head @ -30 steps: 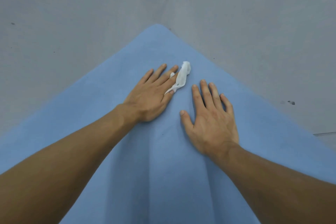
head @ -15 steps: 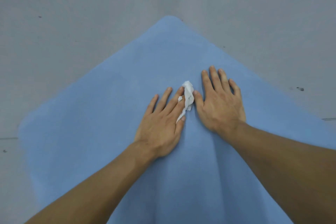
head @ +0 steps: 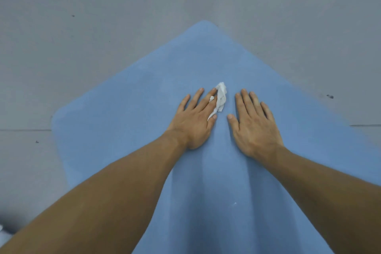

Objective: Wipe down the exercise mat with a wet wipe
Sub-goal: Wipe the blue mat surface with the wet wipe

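Observation:
A blue exercise mat [head: 127, 109] lies on the grey floor, one corner pointing away from me. My left hand [head: 195, 117] lies flat on the mat with straight fingers, and a crumpled white wet wipe [head: 221, 97] is pinched between its thumb and index finger, its end sticking out past the fingertips. My right hand [head: 254, 121] rests flat on the mat just right of the wipe, fingers straight, holding nothing, with a small gap between it and the wipe.
Grey floor [head: 103, 27] surrounds the mat, with a few dark specks [head: 330, 96] and a seam line [head: 24, 130]. A small white fleck [head: 235, 203] lies on the mat between my forearms.
My left hand has slid the wipe a little forward toward the mat's far corner. My right hand, which was against the wipe, now lies slightly apart from it.

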Motion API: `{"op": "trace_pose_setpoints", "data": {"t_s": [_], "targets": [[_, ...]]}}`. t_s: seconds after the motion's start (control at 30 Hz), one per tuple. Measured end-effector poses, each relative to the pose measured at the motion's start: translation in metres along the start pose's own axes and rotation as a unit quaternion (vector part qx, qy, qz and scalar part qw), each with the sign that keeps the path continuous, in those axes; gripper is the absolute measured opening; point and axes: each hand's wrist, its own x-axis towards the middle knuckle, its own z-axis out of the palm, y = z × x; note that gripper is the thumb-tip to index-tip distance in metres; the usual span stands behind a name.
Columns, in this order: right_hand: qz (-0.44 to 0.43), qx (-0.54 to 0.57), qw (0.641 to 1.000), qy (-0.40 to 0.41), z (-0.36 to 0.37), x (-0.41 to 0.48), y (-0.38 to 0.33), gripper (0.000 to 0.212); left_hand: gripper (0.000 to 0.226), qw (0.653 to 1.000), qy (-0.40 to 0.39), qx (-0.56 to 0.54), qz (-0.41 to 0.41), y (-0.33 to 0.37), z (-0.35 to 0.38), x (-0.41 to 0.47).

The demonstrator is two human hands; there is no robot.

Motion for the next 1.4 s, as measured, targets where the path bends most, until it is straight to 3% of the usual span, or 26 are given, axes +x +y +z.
{"op": "trace_pose_setpoints", "data": {"t_s": [0.17, 0.33, 0.53, 0.63, 0.73, 0.8, 1.03, 1.27, 1.4], "targets": [[-0.027, -0.001, 0.999, -0.017, 0.005, -0.035, 0.005, 0.073, 0.059, 1.0, -0.008, -0.002, -0.009, 0.002, -0.003, 0.002], [-0.037, -0.007, 0.999, 0.03, 0.01, -0.045, 0.007, 0.07, 0.062, 0.997, 0.026, -0.003, -0.075, 0.031, 0.008, -0.023], [-0.041, 0.005, 0.998, 0.042, 0.007, -0.047, 0.008, 0.063, 0.065, 0.999, 0.043, 0.015, -0.022, 0.053, 0.027, -0.078], [-0.049, 0.085, 0.994, 0.053, 0.002, -0.049, 0.011, 0.057, 0.068, 0.998, 0.054, -0.004, -0.01, 0.053, 0.03, -0.085], [-0.006, 0.308, 0.949, 0.066, -0.005, -0.057, 0.007, 0.054, 0.071, 0.997, 0.072, -0.014, -0.011, 0.053, 0.029, -0.084], [0.029, 0.38, 0.92, 0.09, -0.005, -0.063, -0.002, 0.048, 0.071, 0.997, 0.072, -0.027, -0.01, 0.053, 0.029, -0.084], [0.071, 0.345, 0.92, 0.169, -0.002, -0.054, -0.029, 0.011, 0.072, 0.995, 0.091, -0.043, -0.022, 0.053, 0.031, -0.084], [0.136, 0.334, 0.919, 0.161, -0.016, -0.024, 0.003, 0.01, 0.077, 0.993, 0.102, -0.051, -0.029, 0.053, 0.034, -0.084], [0.198, 0.381, 0.888, 0.165, -0.029, -0.018, 0.022, 0.005, 0.078, 0.992, 0.108, -0.053, -0.032, 0.053, 0.034, -0.084]]}}
